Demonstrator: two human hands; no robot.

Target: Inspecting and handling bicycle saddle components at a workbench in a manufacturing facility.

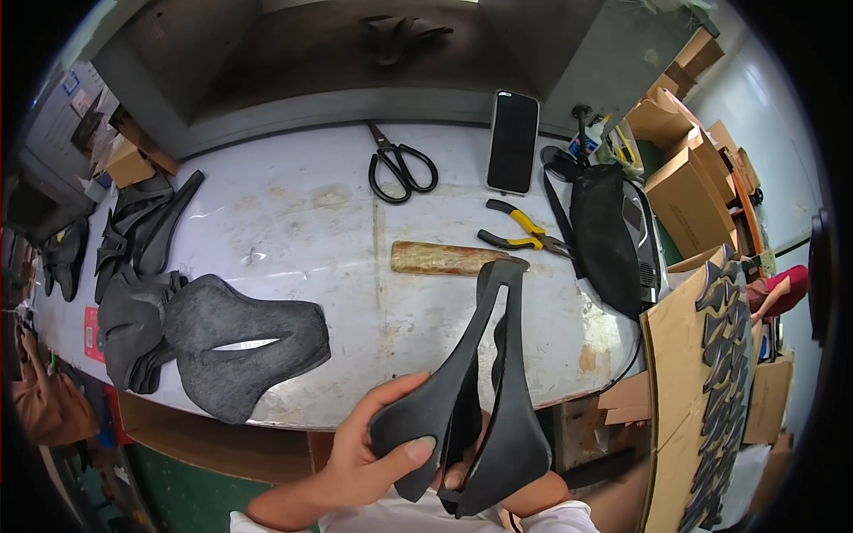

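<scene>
A black bicycle saddle (515, 435) with a long open slot is held over the table's near edge, its narrow nose pointing away from me. My left hand (369, 457) is closed on the saddle's left wing, thumb on the outer face. Behind and beneath the saddle, my right hand (457, 476) is mostly hidden; its visible fingers press against the inner side by the slot. Just past the nose lies a worn wooden handle (444, 258), its right end partly covered. Left of my hands rest stacked dark grey saddle-shaped pads (249, 377).
Black-handled scissors (402, 169), a phone (514, 142) and yellow-black pliers (524, 229) lie on the white table (311, 231). A black cloth-covered object (604, 235) stands right of them. More black saddle pieces (147, 222) pile up at left. A cardboard panel (680, 382) bearing dark pieces leans at right.
</scene>
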